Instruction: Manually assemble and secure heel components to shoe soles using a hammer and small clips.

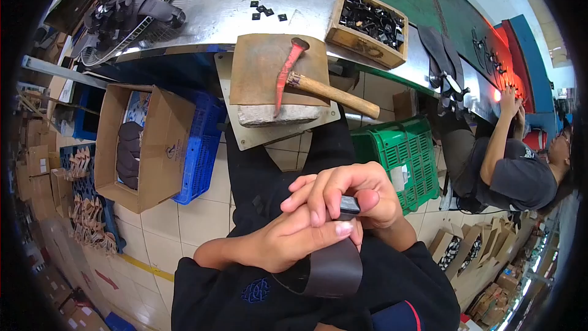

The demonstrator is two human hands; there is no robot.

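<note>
A dark brown shoe part (334, 270), curved like a sole or strap, is held close to my body. My left hand (285, 242) is closed around the black heel (350, 207) at its upper end, thumb lying along it. From above, my right hand (361, 190) bends its fingers and thumb over the same heel, touching the left fingers. Whether a separate small piece sits on the heel's end cannot be made out. Beyond my hands, a hammer (331, 93) with a red head and wooden handle lies on a brown pad (254, 70) over a stone block (257, 115).
On the metal bench (214, 15) lie several small black squares (264, 10) beside a wooden box (361, 48) of black pieces. A wire basket (131, 34) of shoes, a carton (156, 165) and a green crate (398, 153) stand around. At right, a co-worker (520, 162) reaches toward glowing red light.
</note>
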